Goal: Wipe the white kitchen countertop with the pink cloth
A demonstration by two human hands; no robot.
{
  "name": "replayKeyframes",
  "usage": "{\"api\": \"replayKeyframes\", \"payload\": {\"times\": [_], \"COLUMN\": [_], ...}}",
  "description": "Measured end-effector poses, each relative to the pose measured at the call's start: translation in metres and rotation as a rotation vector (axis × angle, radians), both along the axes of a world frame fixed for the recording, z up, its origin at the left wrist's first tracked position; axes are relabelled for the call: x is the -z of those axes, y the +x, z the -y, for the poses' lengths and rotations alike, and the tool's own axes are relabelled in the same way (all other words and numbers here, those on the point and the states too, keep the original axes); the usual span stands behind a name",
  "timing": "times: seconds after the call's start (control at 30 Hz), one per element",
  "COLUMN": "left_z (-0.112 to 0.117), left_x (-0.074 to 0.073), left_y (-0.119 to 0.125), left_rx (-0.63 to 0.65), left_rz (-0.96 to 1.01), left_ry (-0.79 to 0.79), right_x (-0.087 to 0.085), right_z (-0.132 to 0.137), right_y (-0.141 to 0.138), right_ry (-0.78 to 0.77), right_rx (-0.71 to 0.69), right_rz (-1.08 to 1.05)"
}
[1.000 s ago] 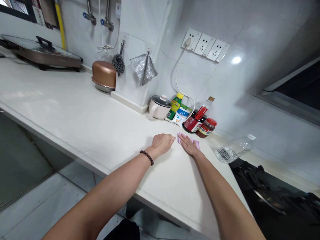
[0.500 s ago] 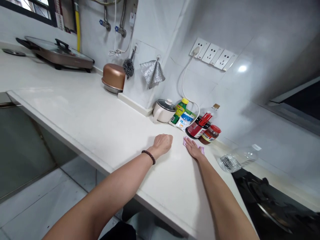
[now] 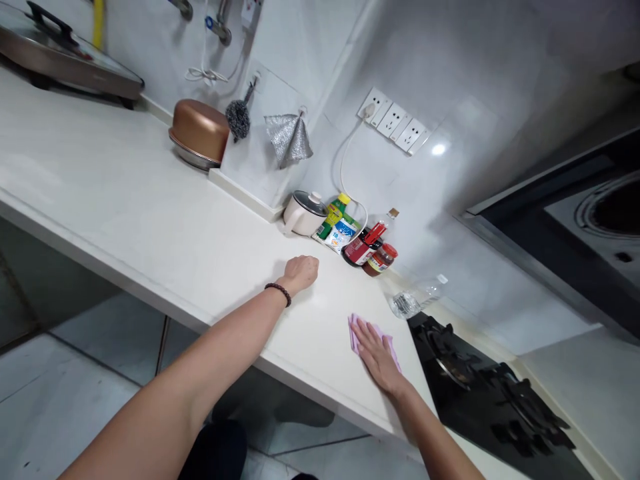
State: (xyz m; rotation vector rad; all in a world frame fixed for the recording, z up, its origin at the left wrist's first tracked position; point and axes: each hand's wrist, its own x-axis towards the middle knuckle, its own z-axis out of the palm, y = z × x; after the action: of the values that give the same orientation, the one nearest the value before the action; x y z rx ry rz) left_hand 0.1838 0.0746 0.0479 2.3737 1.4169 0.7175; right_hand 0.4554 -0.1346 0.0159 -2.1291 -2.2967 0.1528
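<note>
My right hand lies flat on a pink cloth, fingers stretched out, pressing it against the white countertop near the front edge. Parts of the cloth stick out around the fingers. My left hand rests on the counter as a loose fist, with a dark bead bracelet at the wrist; nothing shows in it. Beyond the left hand stands a small cream pot with a glass lid. A dark jar with a red label and a red-lidded jar stand behind the cloth, apart from my hands.
A clear plastic bottle lies beside the black gas stove on the right. Against the wall are a green bottle and a white packet. Further left sit a copper-coloured pan and an electric griddle.
My right hand has drawn the pink cloth back from the jars toward the counter's front edge. My left hand stays a fist on the counter. The view has turned to the right.
</note>
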Motion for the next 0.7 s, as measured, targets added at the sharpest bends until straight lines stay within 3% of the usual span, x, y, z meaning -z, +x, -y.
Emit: {"api": "replayKeyframes", "payload": {"times": [0.13,0.27,0.4,0.7], "left_z": [0.001,0.004,0.008,0.017], "left_x": [0.001,0.002,0.000,-0.003], "left_y": [0.001,0.005,0.011,0.019], "left_rx": [0.007,0.046,0.093,0.165], "left_rz": [-0.001,-0.016,-0.025,-0.064], "left_ry": [-0.004,-0.002,0.010,0.035], "right_x": [-0.005,-0.007,-0.005,0.006], "right_z": [0.053,0.058,0.022,-0.107], "right_y": [-0.009,-0.002,0.019,0.086], "right_ry": [-0.101,-0.156,-0.115,-0.002], "right_rx": [-0.037,-0.030,0.007,0.080], "right_rz": [-0.027,-0.057,-0.055,-0.006]}}
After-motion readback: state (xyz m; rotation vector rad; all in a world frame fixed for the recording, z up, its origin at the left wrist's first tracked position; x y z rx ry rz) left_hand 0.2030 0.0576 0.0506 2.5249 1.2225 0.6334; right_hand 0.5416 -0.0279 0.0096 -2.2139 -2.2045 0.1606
